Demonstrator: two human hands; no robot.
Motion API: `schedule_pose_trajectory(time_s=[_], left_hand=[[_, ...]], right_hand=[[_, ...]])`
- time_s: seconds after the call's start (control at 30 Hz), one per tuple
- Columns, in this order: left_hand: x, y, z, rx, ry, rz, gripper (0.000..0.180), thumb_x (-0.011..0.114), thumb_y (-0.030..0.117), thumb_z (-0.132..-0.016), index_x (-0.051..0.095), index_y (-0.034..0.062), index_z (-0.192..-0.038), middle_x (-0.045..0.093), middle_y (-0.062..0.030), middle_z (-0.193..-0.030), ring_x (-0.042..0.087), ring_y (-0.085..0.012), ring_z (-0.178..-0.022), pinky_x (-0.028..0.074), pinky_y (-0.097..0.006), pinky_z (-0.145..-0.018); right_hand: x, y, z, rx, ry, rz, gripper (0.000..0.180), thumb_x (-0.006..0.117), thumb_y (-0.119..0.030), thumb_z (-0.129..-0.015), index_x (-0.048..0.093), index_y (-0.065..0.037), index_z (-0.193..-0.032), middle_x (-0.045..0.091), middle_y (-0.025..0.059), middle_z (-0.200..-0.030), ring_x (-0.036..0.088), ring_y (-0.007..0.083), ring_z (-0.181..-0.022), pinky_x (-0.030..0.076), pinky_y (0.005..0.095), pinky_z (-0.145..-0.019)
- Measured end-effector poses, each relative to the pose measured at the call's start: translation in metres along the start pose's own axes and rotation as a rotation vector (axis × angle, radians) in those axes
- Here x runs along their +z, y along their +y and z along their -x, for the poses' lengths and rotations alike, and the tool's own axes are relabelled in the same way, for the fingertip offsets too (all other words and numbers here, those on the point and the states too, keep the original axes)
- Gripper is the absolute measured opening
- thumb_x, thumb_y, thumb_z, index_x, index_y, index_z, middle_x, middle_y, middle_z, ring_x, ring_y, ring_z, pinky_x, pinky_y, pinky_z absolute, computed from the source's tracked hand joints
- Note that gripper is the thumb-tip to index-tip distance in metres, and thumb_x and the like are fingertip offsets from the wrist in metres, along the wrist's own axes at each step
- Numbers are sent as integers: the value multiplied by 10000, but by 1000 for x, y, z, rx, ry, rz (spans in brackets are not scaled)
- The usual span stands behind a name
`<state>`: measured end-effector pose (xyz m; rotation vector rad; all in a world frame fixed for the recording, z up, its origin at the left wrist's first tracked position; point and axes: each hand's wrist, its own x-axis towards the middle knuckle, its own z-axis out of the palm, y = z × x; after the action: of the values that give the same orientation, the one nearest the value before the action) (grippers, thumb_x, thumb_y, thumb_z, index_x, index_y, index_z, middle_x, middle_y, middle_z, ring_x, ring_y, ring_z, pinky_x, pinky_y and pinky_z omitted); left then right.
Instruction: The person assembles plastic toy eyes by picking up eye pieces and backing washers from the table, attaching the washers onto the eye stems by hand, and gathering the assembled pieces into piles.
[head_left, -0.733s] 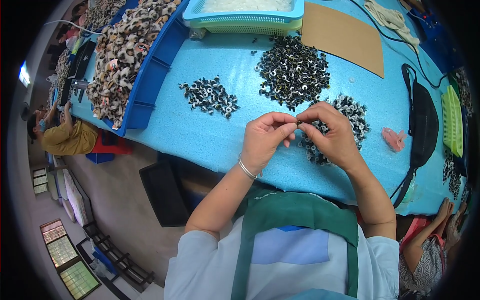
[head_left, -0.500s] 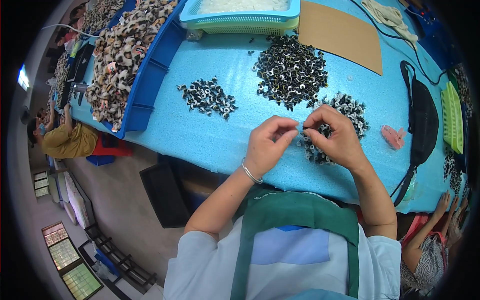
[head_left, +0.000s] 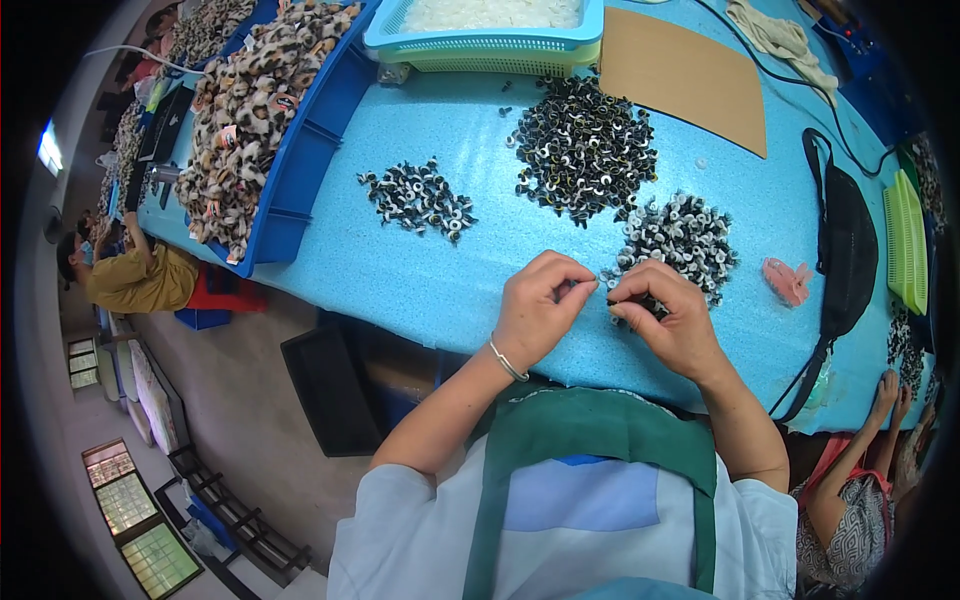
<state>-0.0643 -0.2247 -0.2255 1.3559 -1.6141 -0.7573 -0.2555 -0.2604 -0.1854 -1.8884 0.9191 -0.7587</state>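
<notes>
My left hand [head_left: 541, 308], with a silver bangle on the wrist, has thumb and forefinger pinched together; what they hold is too small to make out. Facing it across a small gap, my right hand [head_left: 668, 318] pinches a small dark piece between thumb and fingertips. Just beyond my right hand is a pile of small black-and-white toy eyes [head_left: 690, 240] with washer-like white rings. A larger pile of black, white and yellow-edged toy eyes [head_left: 583, 145] lies farther back. A smaller pile of similar pieces [head_left: 420, 198] is to the left.
A blue bin [head_left: 290, 190] of spotted plush pieces [head_left: 245, 110] stands left. At the back are a blue basket [head_left: 480, 41] of whitish pieces and a cardboard sheet [head_left: 690, 80]. A pink scrap [head_left: 787, 281] and black waist bag [head_left: 851, 250] lie right. Other people sit at both sides.
Both hands have come slightly nearer to my body, uncovering more of the black-and-white pile. The fingers stay pinched.
</notes>
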Motion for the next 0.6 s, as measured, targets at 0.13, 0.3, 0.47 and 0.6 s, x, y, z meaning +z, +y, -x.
schedule_pose_trajectory(time_s=[0.13,0.3,0.47,0.6], left_hand=[[-1,11,3,-361,55,469,76,692,4,-846,676,20,-919,665,-30,-901,628,-97,-769,504,-240,-620],[2,12,9,-373,86,698,63,647,-18,-885,653,-14,-948,633,-52,-949,597,-79,-731,502,-200,-611],[6,10,15,-259,150,759,75,624,-53,-884,648,-26,-950,599,-75,-1012,594,-95,-760,514,-216,-616],[9,10,17,-206,178,775,74,624,-46,-887,648,-26,-954,589,-77,-1014,594,-97,-753,517,-217,-626]], right_hand=[[7,-2,0,61,-4,-50,142,706,-1,-781,645,-18,-908,637,78,-885,610,184,-814,482,287,-708],[9,-7,-6,84,10,-88,132,700,3,-784,642,-17,-900,630,72,-885,602,169,-805,483,276,-703],[8,-6,-7,123,-33,-132,141,696,4,-789,634,-12,-915,616,64,-898,594,148,-810,482,259,-706],[15,-5,-6,265,-13,-322,169,693,0,-801,638,-13,-960,614,67,-896,603,152,-811,491,261,-712]])
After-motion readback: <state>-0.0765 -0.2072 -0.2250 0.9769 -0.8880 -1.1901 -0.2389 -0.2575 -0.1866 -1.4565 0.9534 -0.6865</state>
